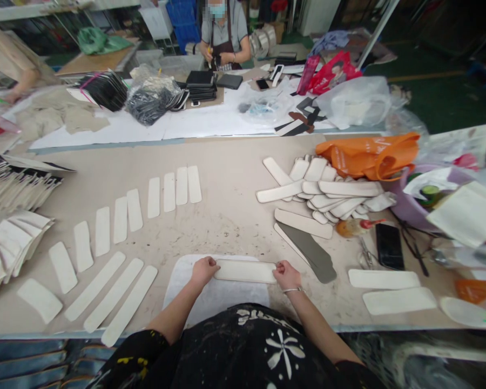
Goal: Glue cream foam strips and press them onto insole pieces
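A cream-coloured strip with rounded corners [245,271] is stretched level between my two hands. My left hand [205,271] pinches its left end, and my right hand [287,275] pinches the right end. Beneath lies a white sheet [182,281] on the table in front of my body. To the left, several short pale strips [102,231] and three longer ones [112,296] are laid out in a curve. Right of my hands, a grey piece [310,251] lies partly under a cream strip [303,223]. Beyond that is a heap of rounded strips [332,189].
At right are a glue bottle [350,228], a black phone [390,246], a purple basin [405,208] and an orange bag [368,154]. Stacked white pieces [12,243] line the left edge. Across the table, a masked person [225,38] works behind black stacks [201,85].
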